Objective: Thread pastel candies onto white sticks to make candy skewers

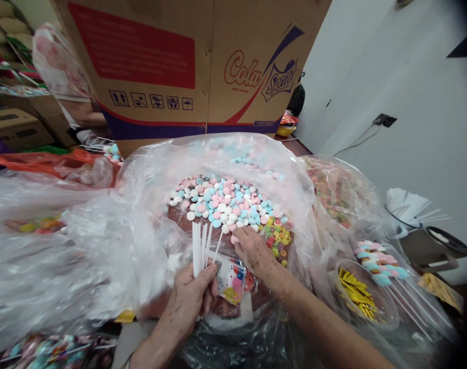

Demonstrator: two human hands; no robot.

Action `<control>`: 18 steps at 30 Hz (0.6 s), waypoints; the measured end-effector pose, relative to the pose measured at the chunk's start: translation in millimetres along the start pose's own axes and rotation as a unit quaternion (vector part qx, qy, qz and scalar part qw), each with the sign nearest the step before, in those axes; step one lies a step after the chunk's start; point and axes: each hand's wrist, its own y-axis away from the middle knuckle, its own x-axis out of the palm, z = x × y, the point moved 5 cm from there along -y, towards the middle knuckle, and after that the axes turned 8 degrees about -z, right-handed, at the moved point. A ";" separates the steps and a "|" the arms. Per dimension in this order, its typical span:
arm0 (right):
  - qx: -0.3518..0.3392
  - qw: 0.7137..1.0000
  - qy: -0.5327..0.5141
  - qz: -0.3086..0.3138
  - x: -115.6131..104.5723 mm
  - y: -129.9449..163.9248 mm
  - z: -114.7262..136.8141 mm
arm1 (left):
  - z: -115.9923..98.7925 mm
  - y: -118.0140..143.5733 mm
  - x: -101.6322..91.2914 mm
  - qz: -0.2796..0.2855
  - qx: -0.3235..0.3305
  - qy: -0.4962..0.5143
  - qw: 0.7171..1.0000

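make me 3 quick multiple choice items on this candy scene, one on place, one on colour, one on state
1. Where is the cardboard box?
A. behind the candy bag
B. under the left hand
C. right of the gold foil

2. The round candies are
A. black and brown
B. pink, blue and white
C. all green

3. The left hand is
A. flat and open
B. out of view
C. closed on white sticks

Answers: 1 A, it stands beyond the clear bag. 2 B, pastel pile. 3 C, fingers wrap the sticks; the right hand touches candies.

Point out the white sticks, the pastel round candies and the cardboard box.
white sticks [198, 246], head view, mid-shaft of the bundle above the left hand [191, 300].
pastel round candies [224, 202], head view, middle of the pile.
cardboard box [218, 66], head view, front face.
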 end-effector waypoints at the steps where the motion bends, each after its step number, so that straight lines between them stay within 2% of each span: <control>1: 0.010 1.000 -0.007 -0.013 0.0 -0.3 -2.2 | -0.4 0.3 0.5 0.003 -0.004 -0.002 1.000; 3: 0.013 0.999 -0.016 -0.027 0.0 0.1 -4.0 | -0.7 0.7 1.3 0.008 -0.010 -0.006 1.000; 7: -0.036 0.999 -0.015 -0.012 0.2 4.1 1.5 | 0.8 0.5 1.0 0.012 -0.004 -0.006 1.000; 9: -0.045 0.999 -0.002 -0.023 -1.3 6.7 3.2 | 2.8 -0.1 0.6 0.012 0.000 -0.002 1.000; 12: -0.039 0.998 0.027 -0.044 -2.0 9.8 3.6 | 4.6 -0.8 0.2 0.006 0.005 0.009 1.000; 16: -0.035 0.997 0.057 -0.023 2.8 9.7 5.6 | 3.1 -0.8 1.2 -0.001 0.009 0.018 1.000; 18: -0.018 0.999 0.035 -0.017 4.1 7.4 5.3 | 2.3 -1.0 2.2 0.004 0.009 0.012 1.000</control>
